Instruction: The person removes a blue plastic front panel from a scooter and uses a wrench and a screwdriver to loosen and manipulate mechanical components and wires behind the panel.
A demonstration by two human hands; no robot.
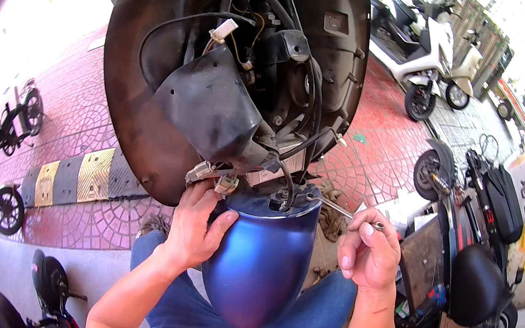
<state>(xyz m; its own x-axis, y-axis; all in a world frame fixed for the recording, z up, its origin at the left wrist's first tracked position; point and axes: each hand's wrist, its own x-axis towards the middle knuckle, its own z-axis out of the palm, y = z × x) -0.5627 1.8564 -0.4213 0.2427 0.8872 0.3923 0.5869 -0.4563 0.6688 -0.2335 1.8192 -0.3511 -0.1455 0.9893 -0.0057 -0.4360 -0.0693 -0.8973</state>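
A glossy blue fender [256, 257] points toward me between my knees, below the opened dark front body of a scooter [131, 98]. My left hand [197, 225] grips the fender's upper left edge, the thumb lying on its blue side. Its fingertips are partly hidden beside two pale wire connectors, one whitish [201, 171] and one yellowish [226, 186]. Pinched in my right hand [368, 246] is a thin metal wrench [338, 207]. The wrench's far end meets the fender's top right corner, by a small bolt. A black plastic cover [210, 103] sits above the connectors.
Loose black cables [315, 97] and a white plug [224, 30] hang among the exposed parts. At right stands a small electric scooter [449, 217], with a white scooter [419, 52] behind. A folding bike [13, 149] and a black-and-yellow kerb ramp [93, 177] are at left.
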